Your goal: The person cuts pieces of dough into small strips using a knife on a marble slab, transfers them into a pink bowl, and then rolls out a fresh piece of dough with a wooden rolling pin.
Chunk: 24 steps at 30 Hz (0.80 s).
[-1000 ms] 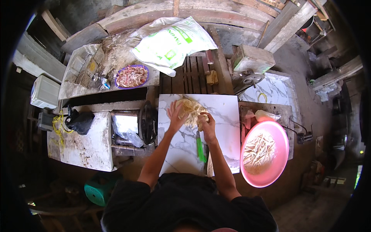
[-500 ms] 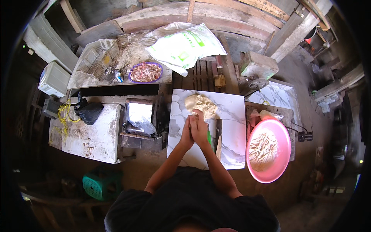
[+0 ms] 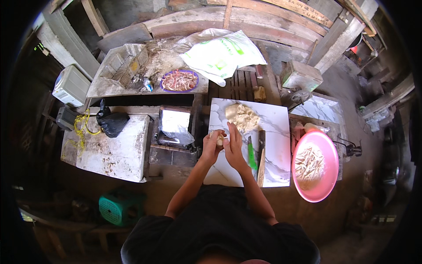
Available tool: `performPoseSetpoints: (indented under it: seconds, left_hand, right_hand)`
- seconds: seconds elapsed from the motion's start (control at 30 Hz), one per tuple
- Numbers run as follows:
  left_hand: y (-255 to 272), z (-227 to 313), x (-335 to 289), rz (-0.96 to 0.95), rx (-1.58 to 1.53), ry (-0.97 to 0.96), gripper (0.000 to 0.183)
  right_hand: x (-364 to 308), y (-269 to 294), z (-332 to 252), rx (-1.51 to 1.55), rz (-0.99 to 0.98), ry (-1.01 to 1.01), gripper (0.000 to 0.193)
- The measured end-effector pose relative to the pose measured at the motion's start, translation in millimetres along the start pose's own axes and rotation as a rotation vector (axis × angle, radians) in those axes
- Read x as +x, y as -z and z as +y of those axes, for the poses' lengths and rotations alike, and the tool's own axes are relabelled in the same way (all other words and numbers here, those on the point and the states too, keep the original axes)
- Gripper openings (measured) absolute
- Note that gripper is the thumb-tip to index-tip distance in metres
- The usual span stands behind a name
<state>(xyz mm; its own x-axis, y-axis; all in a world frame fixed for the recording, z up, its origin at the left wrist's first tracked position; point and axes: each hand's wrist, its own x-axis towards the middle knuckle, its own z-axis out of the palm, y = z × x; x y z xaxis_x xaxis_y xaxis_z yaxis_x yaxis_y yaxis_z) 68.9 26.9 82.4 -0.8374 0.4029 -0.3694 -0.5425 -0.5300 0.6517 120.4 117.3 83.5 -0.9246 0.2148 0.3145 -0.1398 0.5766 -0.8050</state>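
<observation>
My left hand [image 3: 211, 146] is curled around a small lump of pale dough [image 3: 220, 140] above the near left part of a white marble-patterned board [image 3: 276, 132]. My right hand [image 3: 234, 148] is beside it, fingers stretched out and close to the lump. Just beyond my fingertips lies a larger, uneven mass of dough [image 3: 242, 118]. To the right of my right hand, a knife with a green handle [image 3: 252, 155] rests on the board. Next to it is a long piece, dark at the far end and light wood at the near end [image 3: 261, 158].
A pink basin [image 3: 327, 174] with floury strips stands at right. Left of the board is a machine with a bright metal top [image 3: 175, 122], then a white slab [image 3: 112, 152] with a black plastic bag [image 3: 112, 123]. Behind are a purple-rimmed plate [image 3: 179, 91] and a white sack [image 3: 222, 57].
My hands were pressed together over the near edge of the dough mass; now they are apart and nearer to me. The small lump shows in my left hand.
</observation>
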Motion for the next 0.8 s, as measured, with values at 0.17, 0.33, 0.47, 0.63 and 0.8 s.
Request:
performPoseSetpoints:
  seconds: [0.17, 0.33, 0.47, 0.63, 0.8]
  left_hand:
    - [8.3, 1.0, 6.4, -0.016, 0.117, -0.093, 0.015]
    - [-8.4, -4.4, -2.2, -0.031, 0.264, -0.310, 0.017]
    - [-0.7, -9.1, 1.2, -0.179, 0.571, -0.447, 0.042]
    - [-12.5, 7.4, -1.3, 0.111, 1.252, -0.788, 0.048]
    - [-3.5, 5.4, 6.4, -0.104, 0.516, -0.345, 0.054]
  right_hand:
    - [4.9, -8.3, 5.3, 0.285, -0.073, -0.125, 0.041]
    - [10.1, -8.6, -9.2, 0.709, -0.052, -0.391, 0.045]
    - [11.3, -11.9, -12.9, 1.236, 0.056, -0.591, 0.045]
    - [9.5, -15.0, -10.0, 1.062, 0.089, -0.406, 0.031]
    - [24.1, -9.2, -33.8, 1.097, 0.233, -0.558, 0.020]
